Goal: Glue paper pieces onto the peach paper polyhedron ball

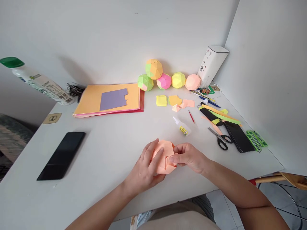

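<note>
1. The left hand (146, 164) is clamped around a peach-coloured, many-sided folded-paper ball (160, 147), its fingers spread over the nine o'clock side.
2. The right hand (187, 156) pinches the same ball at its three o'clock edge, thumb on the face and fingers behind the rim. The ball is between the hands, above the near part of the white tabletop (110, 159). Directions below start from it, twelve toward the wall.
3. Near it, at about one o'clock, a translucent white plastic bottle with a pointed nozzle and yellow label (184, 129) lies on its side; just beyond lies a slim red pen-like tool (191, 117).
4. At twelve, farther off, lies a square yellow paper stack (161, 101), with orange paper pieces (175, 100) to its right.
5. Behind these, along the wall, stand a green paper ball (145, 82), a pink one (165, 81), a yellow one (178, 80) and a pale peach one (192, 82); an orange-and-green paper ball (154, 69) rests on the first two.
6. Between two and three lie black-handled metal scissors (220, 138).
7. At ten, a flat purple paper sheet with a notched edge (112, 100) lies on an orange-topped paper stack (92, 99).
8. At nine, well apart, lies a black rectangular phone (61, 156).
</note>
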The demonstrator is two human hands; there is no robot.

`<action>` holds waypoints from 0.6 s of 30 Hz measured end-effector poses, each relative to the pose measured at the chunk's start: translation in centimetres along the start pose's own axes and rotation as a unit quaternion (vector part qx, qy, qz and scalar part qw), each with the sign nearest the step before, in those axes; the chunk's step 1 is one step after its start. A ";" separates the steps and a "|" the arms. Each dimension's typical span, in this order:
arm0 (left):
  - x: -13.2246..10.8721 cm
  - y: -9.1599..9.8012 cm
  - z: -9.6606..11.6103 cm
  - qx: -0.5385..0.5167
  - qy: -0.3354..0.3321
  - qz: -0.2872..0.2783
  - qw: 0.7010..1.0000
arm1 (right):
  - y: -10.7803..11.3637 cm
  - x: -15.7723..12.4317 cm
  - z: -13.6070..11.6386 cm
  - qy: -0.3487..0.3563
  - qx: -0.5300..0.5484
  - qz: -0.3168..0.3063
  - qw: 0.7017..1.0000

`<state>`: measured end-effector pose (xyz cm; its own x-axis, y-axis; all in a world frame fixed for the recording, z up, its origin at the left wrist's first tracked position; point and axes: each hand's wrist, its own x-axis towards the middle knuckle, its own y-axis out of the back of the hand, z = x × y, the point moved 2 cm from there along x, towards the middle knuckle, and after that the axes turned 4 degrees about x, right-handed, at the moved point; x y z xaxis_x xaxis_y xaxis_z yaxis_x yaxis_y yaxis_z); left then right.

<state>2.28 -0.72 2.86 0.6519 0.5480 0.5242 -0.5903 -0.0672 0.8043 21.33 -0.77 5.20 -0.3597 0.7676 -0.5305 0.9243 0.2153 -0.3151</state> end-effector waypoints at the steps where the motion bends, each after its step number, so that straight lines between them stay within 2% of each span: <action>1: 0.0 0.0 0.0 0.000 -0.002 -0.001 1.000 | -0.1 0.0 0.0 0.004 -0.001 0.000 1.000; 6: 0.0 -0.1 0.0 0.002 -0.006 0.004 1.000 | -0.7 0.0 0.3 0.023 0.017 0.003 1.000; 18: -0.1 -0.1 0.0 0.005 -0.004 -0.004 1.000 | -0.2 -0.2 -0.1 0.006 0.024 -0.015 1.000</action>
<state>2.27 -0.74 2.77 0.6608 0.5411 0.5202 -0.5799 -0.0719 0.8115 21.27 -0.92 5.40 -0.3862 0.7683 -0.5104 0.9056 0.2106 -0.3681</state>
